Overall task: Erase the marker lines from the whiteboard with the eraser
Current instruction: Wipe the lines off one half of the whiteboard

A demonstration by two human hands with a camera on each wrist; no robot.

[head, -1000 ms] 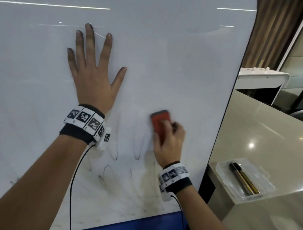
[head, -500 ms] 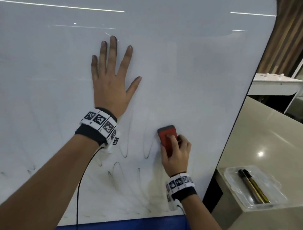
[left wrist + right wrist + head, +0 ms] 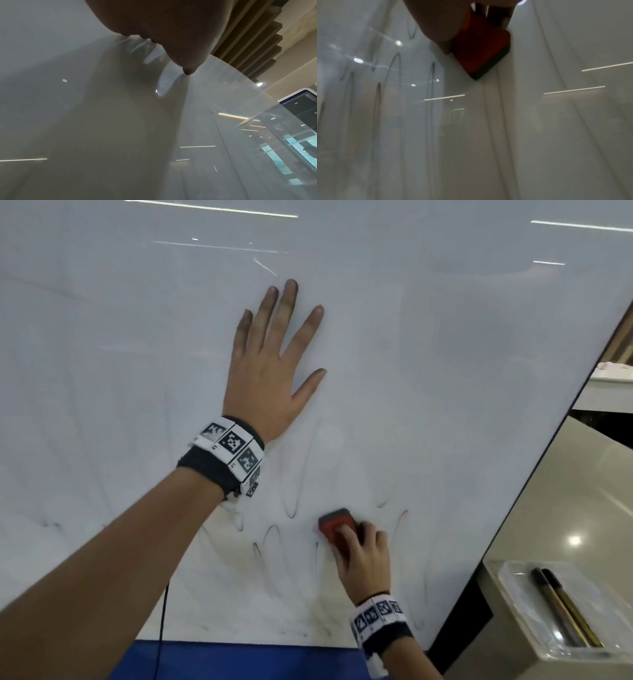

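We hold the red eraser [image 3: 337, 529] in our right hand [image 3: 364, 563], low on the whiteboard [image 3: 445, 354]. Our fingers curl round it, so the grip is tight on the eraser, and its dark pad is flat against the board. Thin, loopy marker lines [image 3: 291, 501] sit just left of the eraser, with more lines below it and one to its right. Higher than the eraser, our left hand [image 3: 270, 378] lies flat on the board with its fingers spread wide. That grip is let go and holds nothing; it only leans on the board. We think we are in the middle of the rubbing step, since many lines are left. Next, we should slide the eraser left over the loops, then down, and keep pressing hard. Off to the right of the eraser, a clear tray [image 3: 534, 628] with pens [image 3: 561, 607] rests on the surface [image 3: 565, 491].
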